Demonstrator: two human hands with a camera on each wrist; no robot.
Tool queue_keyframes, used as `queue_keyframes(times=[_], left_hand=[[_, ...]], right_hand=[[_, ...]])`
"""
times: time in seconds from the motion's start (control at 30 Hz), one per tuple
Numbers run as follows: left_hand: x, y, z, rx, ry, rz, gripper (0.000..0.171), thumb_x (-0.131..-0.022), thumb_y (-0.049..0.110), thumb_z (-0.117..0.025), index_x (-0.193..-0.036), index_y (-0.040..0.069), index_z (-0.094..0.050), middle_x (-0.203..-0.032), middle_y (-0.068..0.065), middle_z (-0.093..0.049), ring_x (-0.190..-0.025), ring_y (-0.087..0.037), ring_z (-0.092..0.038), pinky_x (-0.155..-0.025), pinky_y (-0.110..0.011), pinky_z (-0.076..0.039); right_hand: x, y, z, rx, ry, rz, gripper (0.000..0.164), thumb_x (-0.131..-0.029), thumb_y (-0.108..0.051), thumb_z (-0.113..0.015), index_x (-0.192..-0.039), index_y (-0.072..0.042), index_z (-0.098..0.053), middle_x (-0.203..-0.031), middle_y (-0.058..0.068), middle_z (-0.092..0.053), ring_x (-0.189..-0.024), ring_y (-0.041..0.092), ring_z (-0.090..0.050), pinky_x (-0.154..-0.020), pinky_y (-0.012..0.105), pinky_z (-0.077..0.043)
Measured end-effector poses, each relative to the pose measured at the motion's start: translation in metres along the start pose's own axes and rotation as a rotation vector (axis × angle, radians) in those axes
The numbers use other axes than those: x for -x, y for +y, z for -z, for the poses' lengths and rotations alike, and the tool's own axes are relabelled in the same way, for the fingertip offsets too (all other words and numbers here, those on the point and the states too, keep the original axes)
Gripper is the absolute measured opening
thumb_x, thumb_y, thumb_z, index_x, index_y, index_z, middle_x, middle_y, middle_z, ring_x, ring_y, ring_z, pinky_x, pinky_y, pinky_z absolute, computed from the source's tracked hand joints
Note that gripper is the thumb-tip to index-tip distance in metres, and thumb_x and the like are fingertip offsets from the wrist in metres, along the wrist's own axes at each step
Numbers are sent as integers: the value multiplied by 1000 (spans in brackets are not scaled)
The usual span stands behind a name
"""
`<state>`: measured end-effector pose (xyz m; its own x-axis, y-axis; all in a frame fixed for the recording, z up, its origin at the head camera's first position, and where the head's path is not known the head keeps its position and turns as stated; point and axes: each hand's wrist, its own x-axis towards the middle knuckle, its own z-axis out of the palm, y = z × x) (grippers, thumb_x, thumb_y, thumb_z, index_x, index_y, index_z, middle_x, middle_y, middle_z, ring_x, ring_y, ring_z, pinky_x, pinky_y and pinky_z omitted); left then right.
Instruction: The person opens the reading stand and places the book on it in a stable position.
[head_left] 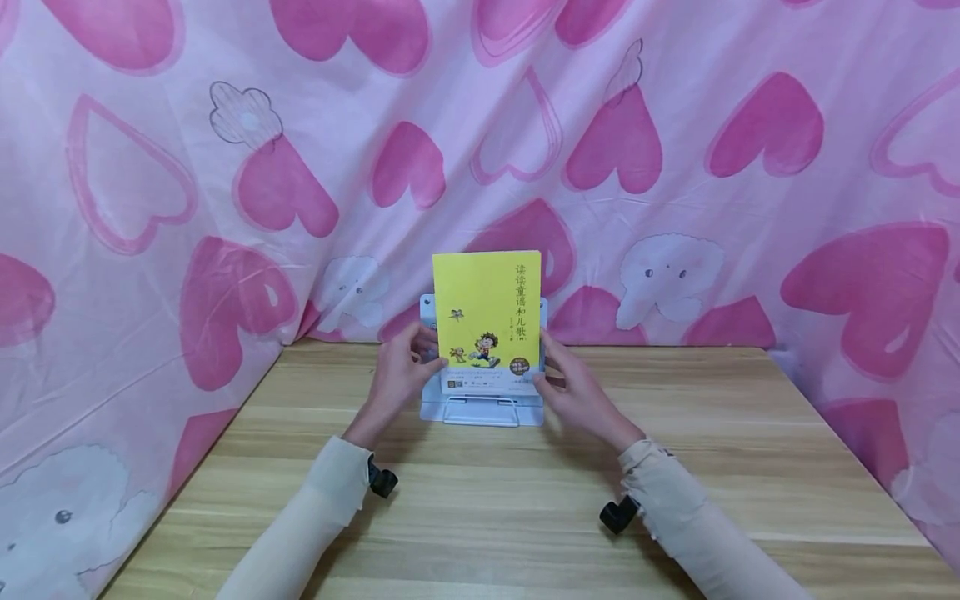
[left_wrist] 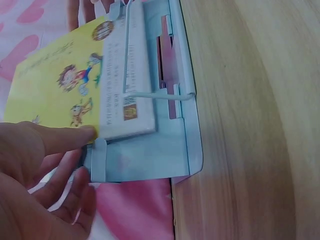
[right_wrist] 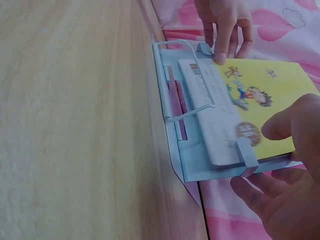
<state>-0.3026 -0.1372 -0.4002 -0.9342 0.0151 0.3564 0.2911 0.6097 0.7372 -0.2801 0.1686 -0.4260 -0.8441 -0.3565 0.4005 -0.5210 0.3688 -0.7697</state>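
Observation:
A yellow children's book (head_left: 480, 304), with cartoon figures and a white band along its bottom, leans upright against a light blue book stand (head_left: 431, 410). My left hand (head_left: 399, 371) holds the book's left edge low down, its thumb on the cover and its other fingers beside the stand. On the opposite side my right hand (head_left: 581, 392) grips the lower right edge, thumb over the cover, fingers behind. A wire loop (left_wrist: 159, 95) of the stand crosses in front of the white band in both wrist views. Small metal clips (right_wrist: 247, 157) stand at the book's sides.
The stand is near the back edge of a wood-grain table (head_left: 495, 517). Behind hangs a pink curtain (head_left: 510, 225) with hearts and white cartoon animals. Black wrist cameras (head_left: 618, 515) sit at both light sleeves.

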Motion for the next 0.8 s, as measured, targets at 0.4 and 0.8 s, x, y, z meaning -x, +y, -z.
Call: queue_keyframes(times=[0.4, 0.8], left_hand=[[-3, -2, 5, -49, -78, 57, 18, -92, 16, -88, -105, 13, -75, -103, -5, -75, -94, -24, -69, -89, -39, -62], [-2, -5, 12, -49, -120, 156, 31, -96, 21, -85, -116, 8, -65, -116, -11, -68, -106, -29, -68, -97, -43, -63]], right_hand=[[4, 0, 0, 24, -13, -18, 83, -106, -1, -64, -174, -18, -19, -180, 6, -26, -149, 40, -54, -107, 44, -59], [6, 2, 1, 26, -23, -48, 83, -107, -4, -65, -174, -24, -20, -180, 5, -25, -147, 40, -56, -106, 44, -60]])
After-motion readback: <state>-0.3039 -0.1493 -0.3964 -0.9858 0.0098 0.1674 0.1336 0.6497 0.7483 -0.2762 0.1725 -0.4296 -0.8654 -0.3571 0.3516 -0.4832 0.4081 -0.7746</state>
